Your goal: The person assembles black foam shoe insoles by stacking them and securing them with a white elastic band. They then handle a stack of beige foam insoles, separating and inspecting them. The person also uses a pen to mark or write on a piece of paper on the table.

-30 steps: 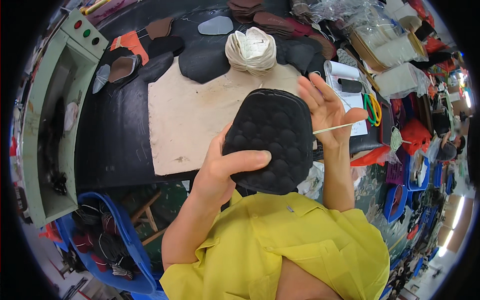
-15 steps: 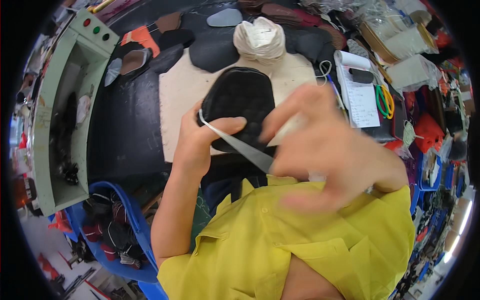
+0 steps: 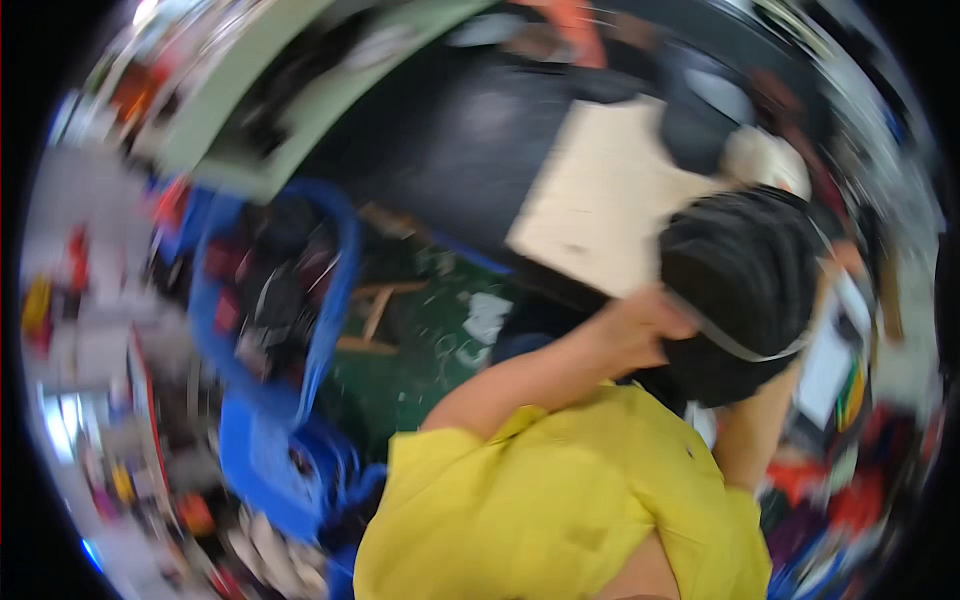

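Observation:
A thick stack of black, insole-shaped pieces [image 3: 750, 250] is raised in front of my chest, tilted on its side. A thin white band [image 3: 745, 350] runs around it. On the near left edge, my left hand [image 3: 650, 318] is closed, gripping the stack where the band crosses. My right hand [image 3: 845, 258] is at the far right side of the stack, mostly hidden behind it and smeared by motion; how its fingers lie does not show.
Behind the stack a pale board [image 3: 595, 200] lies on the black table [image 3: 450, 150], with a cream bundle [image 3: 765, 160] at its far edge. A blue tub [image 3: 345, 270] of dark and red pieces stands left on the green floor [image 3: 400, 340]. A pale green metal box [image 3: 290, 160] is at upper left.
My view has swung left. The black stack has been lifted and tilted off the board. My right hand, raised and apart before, is now at the stack's far side; the band now stretches round it.

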Action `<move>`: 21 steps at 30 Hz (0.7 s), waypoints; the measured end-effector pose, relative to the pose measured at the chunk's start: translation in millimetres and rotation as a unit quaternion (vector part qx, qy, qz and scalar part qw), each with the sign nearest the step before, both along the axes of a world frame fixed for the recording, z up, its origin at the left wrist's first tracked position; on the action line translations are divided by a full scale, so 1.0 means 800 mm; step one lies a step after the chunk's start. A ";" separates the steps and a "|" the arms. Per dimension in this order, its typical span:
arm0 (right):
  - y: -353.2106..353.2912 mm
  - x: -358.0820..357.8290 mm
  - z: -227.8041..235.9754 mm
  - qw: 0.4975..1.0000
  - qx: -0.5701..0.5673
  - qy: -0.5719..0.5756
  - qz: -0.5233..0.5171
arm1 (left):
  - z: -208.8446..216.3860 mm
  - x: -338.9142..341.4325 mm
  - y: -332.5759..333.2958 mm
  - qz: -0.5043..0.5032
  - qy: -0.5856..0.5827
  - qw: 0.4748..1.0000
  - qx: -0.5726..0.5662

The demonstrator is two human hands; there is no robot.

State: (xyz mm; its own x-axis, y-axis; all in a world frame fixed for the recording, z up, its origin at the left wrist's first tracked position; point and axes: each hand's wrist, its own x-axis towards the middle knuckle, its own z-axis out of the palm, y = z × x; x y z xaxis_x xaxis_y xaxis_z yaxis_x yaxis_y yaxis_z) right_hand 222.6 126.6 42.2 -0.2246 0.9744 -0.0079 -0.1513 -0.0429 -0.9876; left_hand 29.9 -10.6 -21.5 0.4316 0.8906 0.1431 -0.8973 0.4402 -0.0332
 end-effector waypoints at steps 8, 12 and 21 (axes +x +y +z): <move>-0.081 -0.083 0.062 0.976 -0.124 -0.088 0.157 | 0.083 -0.056 -0.023 0.113 0.369 0.922 -0.028; -0.099 -0.137 0.128 0.640 0.491 -0.382 0.452 | 0.052 -0.086 -0.055 0.182 0.744 0.637 0.083; -0.103 -0.197 0.028 0.803 0.488 -0.190 0.284 | 0.126 -0.241 -0.061 0.352 0.778 0.439 -0.280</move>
